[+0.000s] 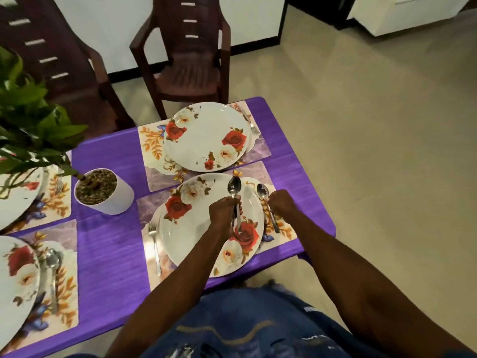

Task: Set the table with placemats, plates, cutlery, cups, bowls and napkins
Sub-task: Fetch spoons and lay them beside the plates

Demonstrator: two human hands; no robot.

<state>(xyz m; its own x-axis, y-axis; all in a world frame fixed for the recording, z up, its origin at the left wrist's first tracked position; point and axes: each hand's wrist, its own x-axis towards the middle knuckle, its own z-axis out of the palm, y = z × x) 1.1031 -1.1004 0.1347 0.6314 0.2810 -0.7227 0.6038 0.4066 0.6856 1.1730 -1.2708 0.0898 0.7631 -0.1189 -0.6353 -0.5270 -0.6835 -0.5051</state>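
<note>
Over the near rose-patterned white plate (206, 228), the left hand (223, 211) grips steel spoons (234, 188); the right hand (281, 202) pinches another steel spoon (263, 191) on the floral placemat (284, 228).

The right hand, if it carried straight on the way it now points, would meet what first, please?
Probably the far placemat and its plate. The right hand, grip on a spoon, points away across the table; nothing else lies between, though depth is hard to judge.

Shiny metal spoon (234, 188), glossy plate (206, 223), purple cloth tablecloth (113, 244).
</note>
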